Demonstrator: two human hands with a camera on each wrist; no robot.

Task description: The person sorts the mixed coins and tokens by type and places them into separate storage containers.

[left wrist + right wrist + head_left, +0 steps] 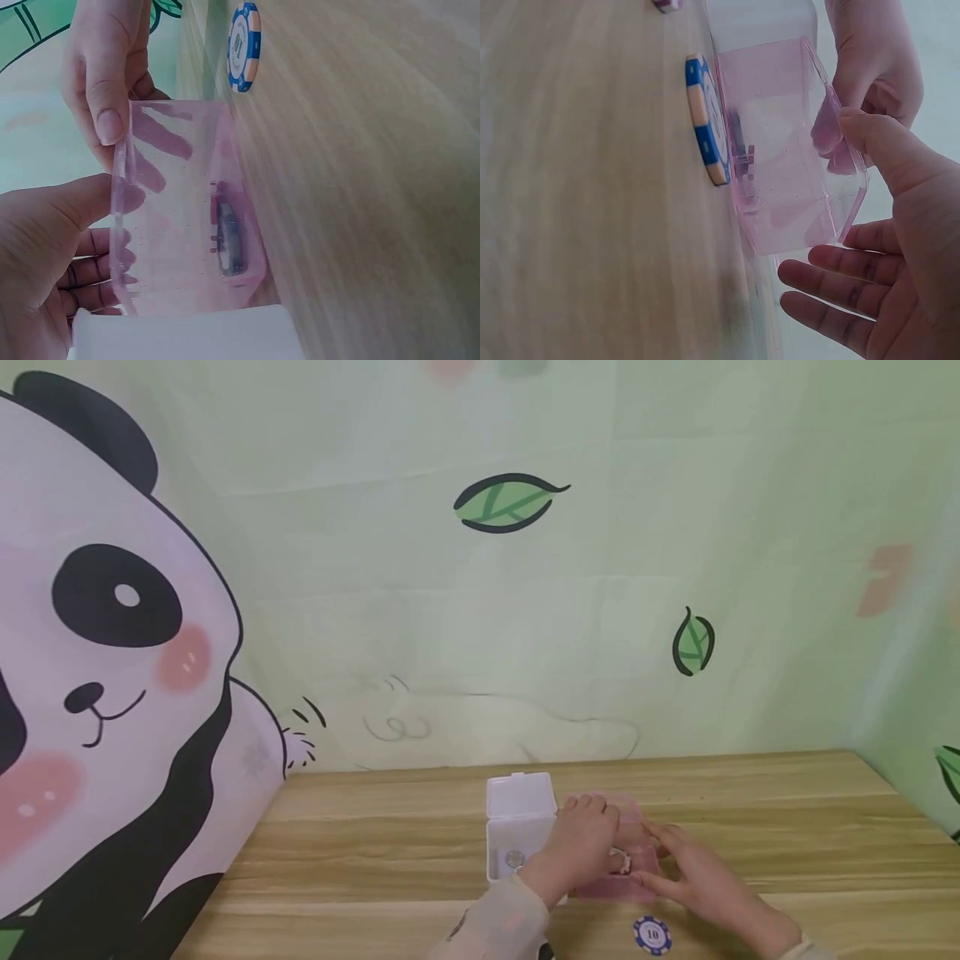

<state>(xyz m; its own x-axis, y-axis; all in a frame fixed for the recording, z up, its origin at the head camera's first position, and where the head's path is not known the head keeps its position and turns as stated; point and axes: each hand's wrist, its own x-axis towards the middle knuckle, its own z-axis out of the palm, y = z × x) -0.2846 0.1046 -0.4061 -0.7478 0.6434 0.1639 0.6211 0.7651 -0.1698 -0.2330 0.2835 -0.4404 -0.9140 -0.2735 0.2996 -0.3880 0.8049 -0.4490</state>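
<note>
A clear pink plastic box [618, 889] stands on the table. My right hand [701, 877] holds its right end, thumb on the near edge and forefinger on the far one; the other fingers [832, 281] stay loose beside it. My left hand [581, 839] reaches over the box from the left, with its fingertips inside the rim and nothing seen gripped between them. Low in the box lies a dark, round-edged thing [231, 240] by a small pink piece. Left of it stands a white box [521, 831] with its lid up and a grey disc [514, 858] inside.
A blue and white poker chip [652, 935] marked 10 lies in front of the pink box. Part of a purplish chip [667, 4] shows at the top of the right wrist view. Behind the wooden table [360, 835] hangs a printed panda cloth [360, 610].
</note>
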